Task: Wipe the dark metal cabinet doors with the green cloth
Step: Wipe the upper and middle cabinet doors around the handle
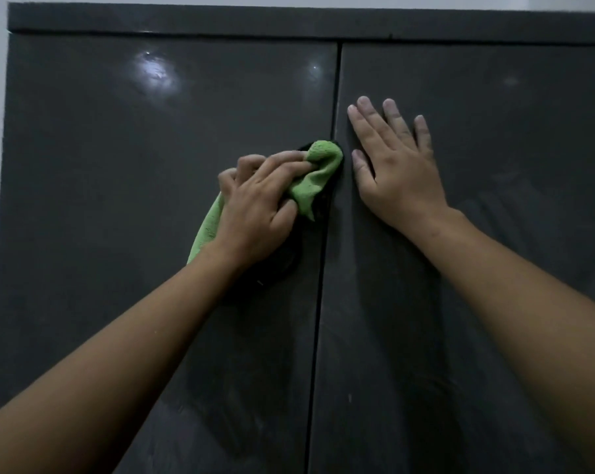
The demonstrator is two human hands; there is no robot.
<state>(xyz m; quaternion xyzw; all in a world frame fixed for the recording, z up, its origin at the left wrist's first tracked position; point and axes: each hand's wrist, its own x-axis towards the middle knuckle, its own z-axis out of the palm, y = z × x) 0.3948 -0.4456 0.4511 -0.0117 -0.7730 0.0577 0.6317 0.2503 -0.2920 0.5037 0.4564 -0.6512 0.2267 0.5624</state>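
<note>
Green cloth [314,181] is bunched in my left hand [255,206], fingers curled round it, pressing it against the left cabinet door [118,165] at that door's right edge, just beside the centre seam [323,285]. One cloth end hangs down left of my wrist. My right hand [396,169] lies flat on the right cabinet door [494,131], fingers straight and slightly spread, near the seam. Both doors are dark and glossy, with light glare [157,75] at upper left.
</note>
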